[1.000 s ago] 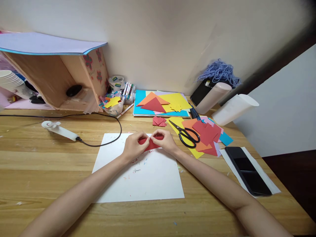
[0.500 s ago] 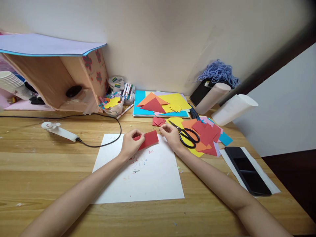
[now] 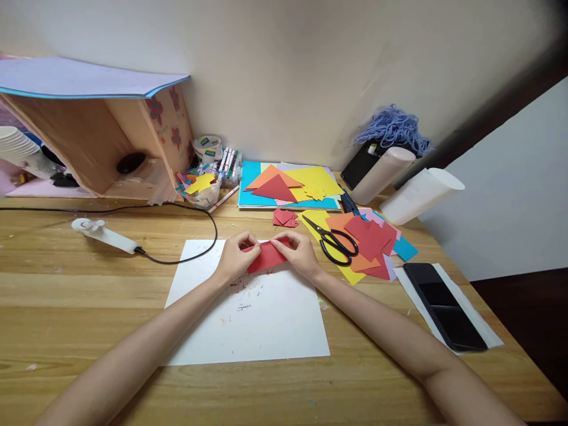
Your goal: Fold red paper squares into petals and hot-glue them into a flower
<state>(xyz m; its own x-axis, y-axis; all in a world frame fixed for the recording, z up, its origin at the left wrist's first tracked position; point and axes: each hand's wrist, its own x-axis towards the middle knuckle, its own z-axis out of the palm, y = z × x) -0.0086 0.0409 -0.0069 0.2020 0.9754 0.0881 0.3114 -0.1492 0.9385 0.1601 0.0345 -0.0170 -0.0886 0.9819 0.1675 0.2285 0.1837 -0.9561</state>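
A small red paper rectangle (image 3: 267,257) is held between my two hands, over the upper part of a white sheet (image 3: 248,331). My left hand (image 3: 237,255) pinches its left end with thumb and fingers. Its right end is gripped by my right hand (image 3: 299,252), thumb on top. Small red folded paper pieces (image 3: 285,218) lie just beyond my hands. Black-handled scissors (image 3: 333,241) rest on coloured paper scraps (image 3: 373,239), right of my right hand. Tiny coloured flecks dot the white sheet.
A white glue gun (image 3: 105,236) with a black cord lies at left. Behind are an open box (image 3: 168,136), a tub of scraps (image 3: 203,192), markers (image 3: 228,163) and a stack of coloured paper (image 3: 251,198). On the right are paper rolls (image 3: 421,195) and a phone (image 3: 444,307).
My right hand has moved slightly left and taken hold of the right end of the red paper. My left hand keeps its grip.
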